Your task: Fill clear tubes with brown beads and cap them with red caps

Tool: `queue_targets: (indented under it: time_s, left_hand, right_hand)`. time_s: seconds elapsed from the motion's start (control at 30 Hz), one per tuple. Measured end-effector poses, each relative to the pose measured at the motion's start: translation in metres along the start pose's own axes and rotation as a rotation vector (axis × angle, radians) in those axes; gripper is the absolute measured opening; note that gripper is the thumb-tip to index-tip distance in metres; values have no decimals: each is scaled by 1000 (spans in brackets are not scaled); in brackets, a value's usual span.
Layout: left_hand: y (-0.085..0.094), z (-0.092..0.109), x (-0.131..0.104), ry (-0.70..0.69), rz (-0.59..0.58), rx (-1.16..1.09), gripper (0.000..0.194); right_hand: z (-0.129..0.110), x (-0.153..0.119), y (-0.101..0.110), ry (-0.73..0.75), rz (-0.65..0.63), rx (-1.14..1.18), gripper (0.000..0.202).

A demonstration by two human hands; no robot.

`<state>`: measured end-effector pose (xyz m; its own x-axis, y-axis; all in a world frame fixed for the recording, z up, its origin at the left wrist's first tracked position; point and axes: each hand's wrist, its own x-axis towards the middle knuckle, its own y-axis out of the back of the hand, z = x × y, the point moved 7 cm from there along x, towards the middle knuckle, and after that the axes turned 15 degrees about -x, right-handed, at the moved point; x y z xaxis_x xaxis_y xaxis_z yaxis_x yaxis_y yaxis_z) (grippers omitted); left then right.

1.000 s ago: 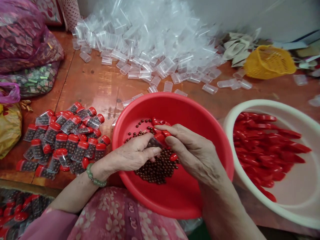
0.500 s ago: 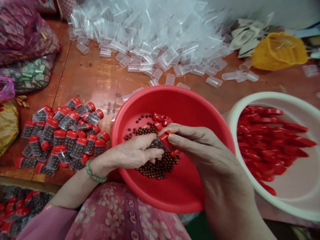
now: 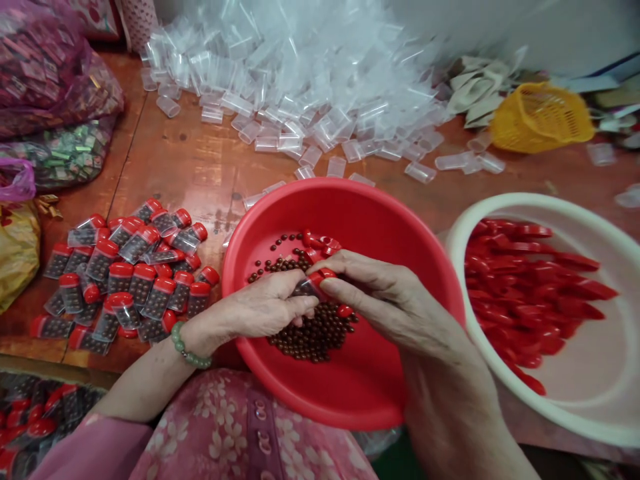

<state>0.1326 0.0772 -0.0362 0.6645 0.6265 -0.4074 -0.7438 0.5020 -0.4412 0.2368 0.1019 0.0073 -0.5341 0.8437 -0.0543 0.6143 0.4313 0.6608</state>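
Note:
Over the red basin [image 3: 380, 400], my left hand [image 3: 270, 303] is closed around a small clear plastic container [image 3: 305, 288] with dark contents. My right hand [image 3: 375, 287] pinches the red cap [image 3: 323, 275] at the container's end; cap and container meet, but whether the cap is fully seated I cannot tell. Beneath my hands lies a heap of small round brown balls [image 3: 313, 340], partly hidden by my fingers. Several loose red caps [image 3: 330, 245] rest in the basin beyond my right fingertips.
Capped, filled containers [image 3: 133, 280] are piled at left. Empty clear containers [image 3: 300, 100] heap along the back. A white basin [image 3: 457, 253] of red caps [image 3: 530, 287] stands at right, with a yellow basket [image 3: 545, 120] behind it. Purple bags [image 3: 40, 73] sit at far left.
Both hands have shifted slightly left with the container. The red cap is now closer against the container's end and shows less between my right fingers. The view has turned a little.

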Motion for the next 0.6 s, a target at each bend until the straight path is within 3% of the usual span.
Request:
queue_targets:
  time_s: [0.13,0.23,0.43,0.6]
  left_hand:
    - [4,-3,2,-22,24,31,8]
    - [8,-2,3,-66,55,19,12]
    - [8,4,2,-168,62,-206,12]
    - [5,6,0,-217,57,-360,19]
  right_hand:
    - [0,2,-2,13,10,-62,20]
    - [-5,1,-6,-4,82,-239,27]
    - [-22,-5,-22,71,230,-688,81]
    - [-30,-3,-27,105,362,-906,64]
